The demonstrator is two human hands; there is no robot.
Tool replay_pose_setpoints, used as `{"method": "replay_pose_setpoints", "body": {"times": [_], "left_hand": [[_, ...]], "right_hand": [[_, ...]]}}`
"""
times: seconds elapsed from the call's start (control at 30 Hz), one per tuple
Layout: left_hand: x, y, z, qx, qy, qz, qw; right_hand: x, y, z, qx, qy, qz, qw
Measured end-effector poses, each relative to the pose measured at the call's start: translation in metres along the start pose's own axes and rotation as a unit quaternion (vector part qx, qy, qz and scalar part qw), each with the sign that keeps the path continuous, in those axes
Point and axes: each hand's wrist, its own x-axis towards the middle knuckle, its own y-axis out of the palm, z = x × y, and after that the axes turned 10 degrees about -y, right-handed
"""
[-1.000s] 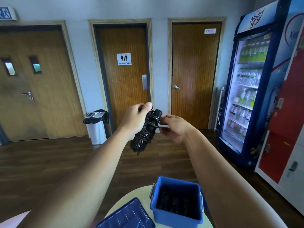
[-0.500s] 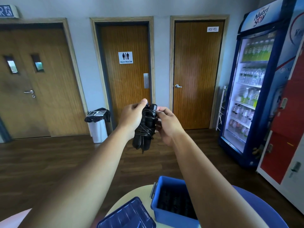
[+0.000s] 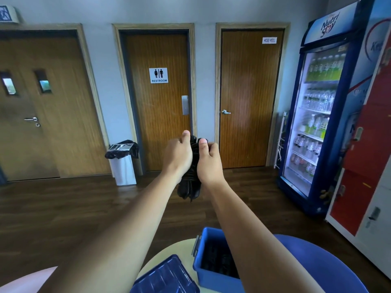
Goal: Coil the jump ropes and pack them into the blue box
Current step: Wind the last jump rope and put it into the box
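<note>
Well above the open blue box [image 3: 211,280], both hands [image 3: 178,154] [image 3: 209,161] grip the coiled jump rope [image 3: 188,187]

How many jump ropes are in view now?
1 clear: the coiled rope gripped between the left hand and right hand. The box holds a dark pile, maybe more ropes, uncountable.

Both forearms are bare along all of their visible length, the left arm [image 3: 118,240] and the right arm [image 3: 254,240]. The skin looks smooth, and the picture is too soft to show finer detail. The left hand [image 3: 178,154] and right hand [image 3: 209,163] are bare as well. Each shows one thumbnail, cut short and rounded.
</note>
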Motion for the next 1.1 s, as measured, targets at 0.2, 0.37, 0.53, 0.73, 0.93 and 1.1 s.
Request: {"method": "replay_pose_setpoints", "body": {"times": [0.2, 0.37, 0.53, 0.73, 0.93, 1.1], "left_hand": [[-0.004, -0.002, 0.001, 0.03, 0.089, 0.002, 0.996], [-0.003, -0.002, 0.003, 0.026, 0.109, 0.005, 0.994], [-0.003, 0.002, 0.007, 0.009, 0.081, 0.011, 0.997], [0.005, 0.001, 0.015, -0.03, 0.048, 0.065, 0.996], [0.02, -0.007, 0.025, -0.131, 0.005, 0.114, 0.985], [0.03, -0.01, 0.035, -0.227, -0.09, 0.038, 0.969]], "right_hand": [[0.003, 0.0, -0.002, 0.058, 0.015, -0.026, 0.998], [0.006, 0.003, -0.001, 0.063, 0.025, -0.028, 0.997], [0.008, 0.002, -0.004, 0.064, 0.032, -0.023, 0.997], [0.014, 0.005, -0.002, 0.059, 0.057, 0.001, 0.997], [0.019, 0.004, 0.007, 0.09, 0.139, 0.041, 0.985], [0.007, -0.007, -0.009, 0.053, 0.179, 0.005, 0.982]]}}
